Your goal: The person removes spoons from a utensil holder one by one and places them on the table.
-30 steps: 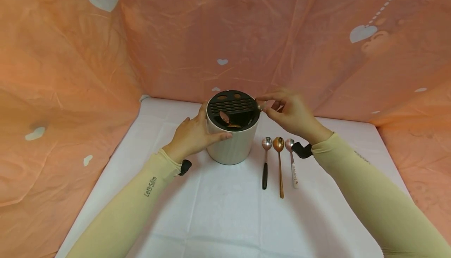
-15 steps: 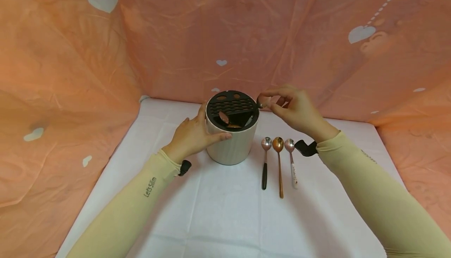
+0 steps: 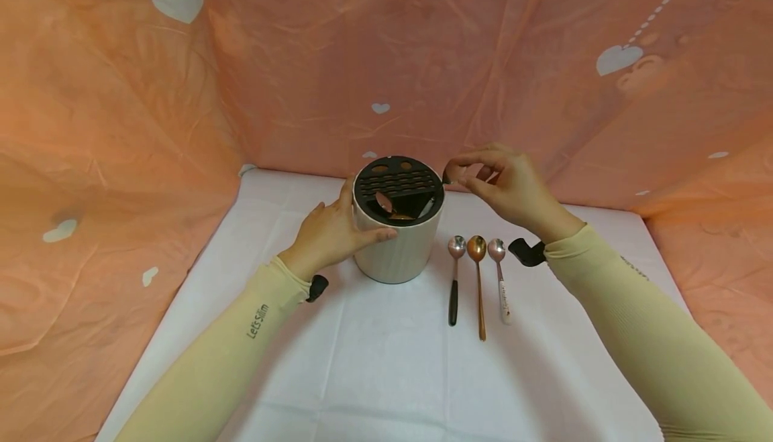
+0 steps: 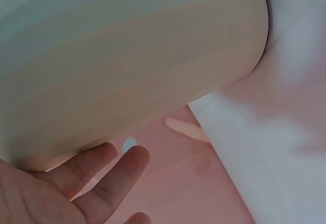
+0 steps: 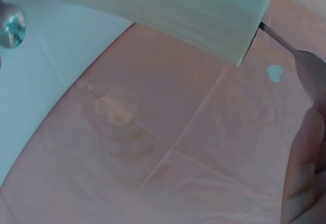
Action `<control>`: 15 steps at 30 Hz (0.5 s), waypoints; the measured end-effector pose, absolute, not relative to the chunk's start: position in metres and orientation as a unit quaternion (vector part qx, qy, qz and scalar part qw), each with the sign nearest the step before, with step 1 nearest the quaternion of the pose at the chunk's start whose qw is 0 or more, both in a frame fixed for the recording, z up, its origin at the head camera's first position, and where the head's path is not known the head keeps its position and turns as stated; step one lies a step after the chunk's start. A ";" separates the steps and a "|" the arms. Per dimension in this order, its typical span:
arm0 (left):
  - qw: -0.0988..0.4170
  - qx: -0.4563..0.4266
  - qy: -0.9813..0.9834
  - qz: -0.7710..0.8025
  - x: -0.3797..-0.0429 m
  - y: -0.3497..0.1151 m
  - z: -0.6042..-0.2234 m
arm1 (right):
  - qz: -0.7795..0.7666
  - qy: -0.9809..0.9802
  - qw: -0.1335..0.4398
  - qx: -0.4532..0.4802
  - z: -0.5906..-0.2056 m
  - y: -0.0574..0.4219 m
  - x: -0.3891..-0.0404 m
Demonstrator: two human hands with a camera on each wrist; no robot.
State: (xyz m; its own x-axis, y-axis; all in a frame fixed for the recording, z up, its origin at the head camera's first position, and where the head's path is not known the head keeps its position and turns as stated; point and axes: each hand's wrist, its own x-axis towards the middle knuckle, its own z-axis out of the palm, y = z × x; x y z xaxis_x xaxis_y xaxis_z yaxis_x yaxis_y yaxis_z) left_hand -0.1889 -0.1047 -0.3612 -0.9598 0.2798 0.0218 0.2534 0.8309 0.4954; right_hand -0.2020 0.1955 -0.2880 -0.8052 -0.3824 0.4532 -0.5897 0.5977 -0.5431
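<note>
A white cylindrical utensil holder [image 3: 395, 254] with a black slotted lid [image 3: 392, 168] stands upright on the table. My left hand [image 3: 329, 235] rests on its left side, thumb across the front; in the left wrist view the fingers [image 4: 119, 175] lie fairly straight, at least one against the wall. At the right rim my right hand [image 3: 510, 187] pinches a spoon [image 5: 309, 68] by its bowl, its dark handle running into the holder's top. Part of that handle is hidden. Inside the lid's large opening sits a copper-coloured oval shape [image 3: 384, 202], like a spoon bowl.
Right of the holder lie three spoons in a row: one with a black handle [image 3: 453, 301], a gold one [image 3: 480, 294] and one with a white patterned handle [image 3: 504, 298]. A white cloth [image 3: 362, 375] covers the table. Orange-pink fabric [image 3: 302, 80] hangs behind and at the sides.
My right hand has shifted slightly right, away from the holder's rim, with the spoon bowl between its fingers. My left hand, the holder and the row of spoons stay in place.
</note>
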 end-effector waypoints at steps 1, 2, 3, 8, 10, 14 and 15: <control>0.026 0.140 0.956 0.256 -0.189 -0.105 -0.361 | 0.348 -0.882 0.151 0.278 -0.288 0.196 -0.202; 0.025 0.141 0.956 0.257 -0.189 -0.104 -0.361 | 0.342 -0.883 0.156 0.280 -0.288 0.196 -0.202; 0.025 0.141 0.956 0.257 -0.189 -0.104 -0.361 | 0.337 -0.884 0.160 0.282 -0.288 0.196 -0.203; 0.024 0.143 0.955 0.259 -0.188 -0.104 -0.361 | 0.312 -0.887 0.172 0.295 -0.286 0.197 -0.202; 0.024 0.144 0.954 0.261 -0.188 -0.104 -0.362 | 0.308 -0.886 0.171 0.302 -0.285 0.197 -0.202; 0.025 0.148 0.953 0.264 -0.188 -0.105 -0.362 | 0.304 -0.884 0.168 0.313 -0.283 0.198 -0.201; 0.024 0.147 0.953 0.264 -0.188 -0.104 -0.362 | 0.304 -0.884 0.167 0.314 -0.283 0.199 -0.201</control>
State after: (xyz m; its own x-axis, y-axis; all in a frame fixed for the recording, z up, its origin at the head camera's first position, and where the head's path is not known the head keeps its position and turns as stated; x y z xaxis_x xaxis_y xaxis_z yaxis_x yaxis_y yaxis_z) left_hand -0.1881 -0.1044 -0.3622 -0.9554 0.2935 0.0319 0.2682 0.8175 0.5098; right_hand -0.2008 0.1986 -0.2827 -0.7473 -0.4531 0.4861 -0.6562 0.6182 -0.4326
